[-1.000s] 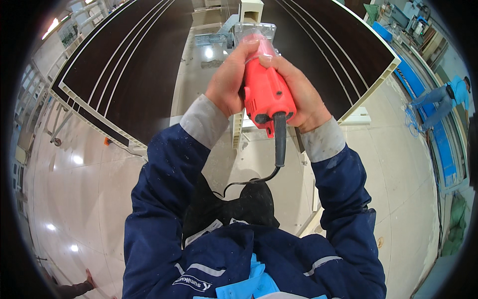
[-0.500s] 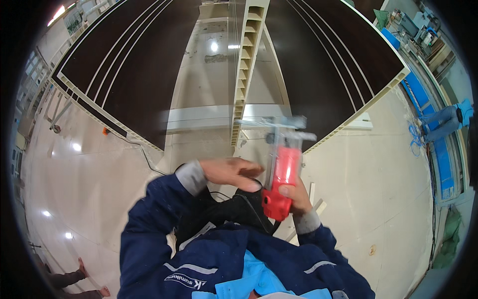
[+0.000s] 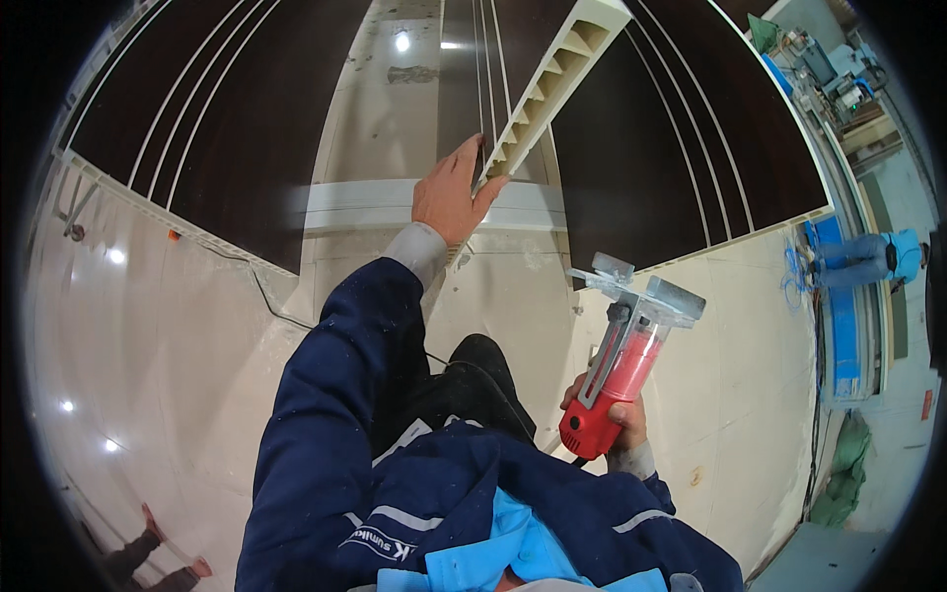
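Note:
My left hand [image 3: 449,197] grips the near end of an upright dark panel [image 3: 541,99] with a cream, hollow-celled edge. Its fingers lie along the left face and the thumb is at the edge. In my right hand [image 3: 629,419] is a red handheld trim router [image 3: 627,367] with a metal bracket and a clear plate at its far end. It is tilted, off to the right of the upright panel and apart from it. Part of the right hand is hidden behind the tool's body.
Dark panels with pale stripes lie on the left [image 3: 237,128] and right [image 3: 661,148]. A white crossbar [image 3: 365,207] runs between them. A black cable [image 3: 261,286] trails at left. Another person in blue [image 3: 858,261] is at far right; a bare foot [image 3: 151,521] shows lower left.
My left hand has moved forward from near the router onto the upright panel's end. The router has swung right and toward me in my right hand. The whole view has shifted.

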Tool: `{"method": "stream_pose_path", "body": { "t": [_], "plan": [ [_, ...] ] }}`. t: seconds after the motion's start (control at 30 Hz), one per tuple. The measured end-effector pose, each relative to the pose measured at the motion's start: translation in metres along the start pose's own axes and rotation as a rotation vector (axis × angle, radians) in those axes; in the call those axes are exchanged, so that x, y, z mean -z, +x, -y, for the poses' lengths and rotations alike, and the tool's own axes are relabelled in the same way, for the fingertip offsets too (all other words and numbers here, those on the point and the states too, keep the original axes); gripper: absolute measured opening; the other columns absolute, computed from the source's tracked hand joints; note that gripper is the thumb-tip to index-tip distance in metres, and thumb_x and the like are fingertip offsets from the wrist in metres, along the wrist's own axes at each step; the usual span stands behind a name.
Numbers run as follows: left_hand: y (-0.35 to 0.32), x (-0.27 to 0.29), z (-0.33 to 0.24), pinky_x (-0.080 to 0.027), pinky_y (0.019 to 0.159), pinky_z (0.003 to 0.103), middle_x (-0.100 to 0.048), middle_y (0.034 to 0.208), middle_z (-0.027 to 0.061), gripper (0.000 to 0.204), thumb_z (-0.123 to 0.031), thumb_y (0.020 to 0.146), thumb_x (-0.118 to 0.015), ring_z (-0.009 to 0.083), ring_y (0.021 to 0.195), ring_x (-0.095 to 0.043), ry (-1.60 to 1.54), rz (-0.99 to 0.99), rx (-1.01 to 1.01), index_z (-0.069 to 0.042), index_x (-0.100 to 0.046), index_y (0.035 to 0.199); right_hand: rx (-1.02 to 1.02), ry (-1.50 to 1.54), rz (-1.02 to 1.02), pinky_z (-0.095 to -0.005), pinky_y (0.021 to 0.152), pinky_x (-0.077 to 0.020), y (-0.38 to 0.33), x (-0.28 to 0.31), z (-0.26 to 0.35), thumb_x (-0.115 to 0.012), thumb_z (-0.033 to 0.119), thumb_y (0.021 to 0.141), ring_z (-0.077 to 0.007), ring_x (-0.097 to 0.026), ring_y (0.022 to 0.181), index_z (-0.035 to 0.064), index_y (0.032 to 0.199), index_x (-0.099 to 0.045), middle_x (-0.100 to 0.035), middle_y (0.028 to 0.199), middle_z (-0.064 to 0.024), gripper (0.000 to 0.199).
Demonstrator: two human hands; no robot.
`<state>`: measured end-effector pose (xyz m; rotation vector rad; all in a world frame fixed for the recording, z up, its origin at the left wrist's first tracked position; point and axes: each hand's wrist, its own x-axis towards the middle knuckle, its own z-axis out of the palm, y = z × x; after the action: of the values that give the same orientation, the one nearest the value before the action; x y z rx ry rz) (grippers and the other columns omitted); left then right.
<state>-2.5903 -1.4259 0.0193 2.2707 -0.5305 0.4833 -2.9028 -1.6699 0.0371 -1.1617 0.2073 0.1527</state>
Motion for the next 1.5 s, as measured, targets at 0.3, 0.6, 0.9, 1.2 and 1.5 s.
{"method": "stream_pose_path", "body": {
  "t": [0.3, 0.6, 0.9, 1.2, 1.5],
  "plan": [
    [0.011, -0.008, 0.006, -0.057, 0.081, 0.049, -0.075, 0.109, 0.0180, 0.055, -0.049, 0.101, -0.061, 0.0377, 0.096, -0.072, 0.033, -0.180, -0.098, -0.006, -0.061, 0.136, 0.130, 0.163, -0.263, -0.0460, 0.077, -0.0617, -0.034, -0.030, -0.076, -0.083, 0.043, 0.068, -0.0375, -0.072, 0.090, 0.0021, 0.139, -0.045, -0.068, 0.102, -0.0200, 0.090],
    [0.012, -0.002, -0.013, -0.055, 0.085, 0.055, -0.074, 0.109, 0.0232, 0.050, -0.034, 0.103, -0.056, 0.0445, 0.096, -0.071, 0.015, -0.034, -0.036, 0.001, -0.051, 0.139, 0.267, 0.211, -0.452, -0.0461, 0.075, -0.0620, -0.043, -0.065, -0.084, -0.076, 0.046, 0.071, -0.0346, -0.070, 0.085, 0.0003, 0.137, -0.047, -0.066, 0.098, -0.0183, 0.086],
    [0.011, -0.016, -0.006, -0.054, 0.077, 0.058, -0.071, 0.097, 0.0304, 0.052, -0.026, 0.104, -0.050, 0.0484, 0.087, -0.070, 0.171, 0.081, -0.022, 0.005, -0.042, 0.145, 0.414, 0.205, -0.579, -0.0447, 0.076, -0.0617, -0.058, -0.045, -0.079, -0.074, 0.050, 0.077, -0.0329, -0.071, 0.090, -0.0030, 0.130, -0.052, -0.065, 0.103, -0.0187, 0.079],
    [-0.013, -0.012, -0.014, -0.049, 0.103, 0.045, -0.063, 0.134, 0.0270, 0.056, -0.015, 0.102, -0.057, 0.0365, 0.124, -0.063, -0.309, 0.013, -0.042, 0.005, -0.041, 0.151, 0.314, 0.140, -0.378, -0.0393, 0.079, -0.0618, -0.071, 0.071, -0.042, -0.079, 0.029, 0.079, -0.0277, -0.073, 0.091, -0.0028, 0.128, -0.059, -0.071, 0.105, -0.0161, 0.061],
    [-0.174, -0.148, -0.194, -0.037, 0.119, 0.042, -0.051, 0.153, 0.0176, 0.060, -0.024, 0.101, -0.060, 0.0292, 0.142, -0.048, -1.176, 0.874, 0.368, 0.000, -0.044, 0.154, 0.107, -0.055, -0.202, -0.0354, 0.091, -0.0543, -0.033, 0.189, -0.012, -0.081, 0.020, 0.082, -0.0191, -0.067, 0.102, 0.0028, 0.128, -0.060, -0.069, 0.110, -0.0080, 0.054]
  ]
}}
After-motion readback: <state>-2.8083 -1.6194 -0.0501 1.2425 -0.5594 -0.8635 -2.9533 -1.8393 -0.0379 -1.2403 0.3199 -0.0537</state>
